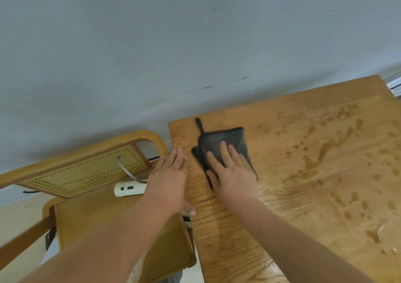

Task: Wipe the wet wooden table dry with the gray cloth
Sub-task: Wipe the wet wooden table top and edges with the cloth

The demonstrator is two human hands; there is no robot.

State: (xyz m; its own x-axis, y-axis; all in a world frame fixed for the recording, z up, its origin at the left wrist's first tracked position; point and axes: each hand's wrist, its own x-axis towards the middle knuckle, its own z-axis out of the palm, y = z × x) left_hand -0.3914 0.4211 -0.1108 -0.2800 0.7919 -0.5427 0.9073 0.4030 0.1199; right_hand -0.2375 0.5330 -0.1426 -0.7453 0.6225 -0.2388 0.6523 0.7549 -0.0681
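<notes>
While straight right fingers (224, 150) press the gray cloth (223, 136), straight left fingers (176, 159) touch the table (303, 174).

Gray cloth (224, 138) partly hidden under right hand (232, 172) (its near half)

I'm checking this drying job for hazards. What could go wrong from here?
1. A white power strip lies on the chair right beside the table's left edge, close to the left hand; water swept that way could drip onto it.
2. The right hand presses the gray cloth near the far left corner, while the droplets and a puddle lie to its right; the small cloth may soak through and only smear.
</notes>
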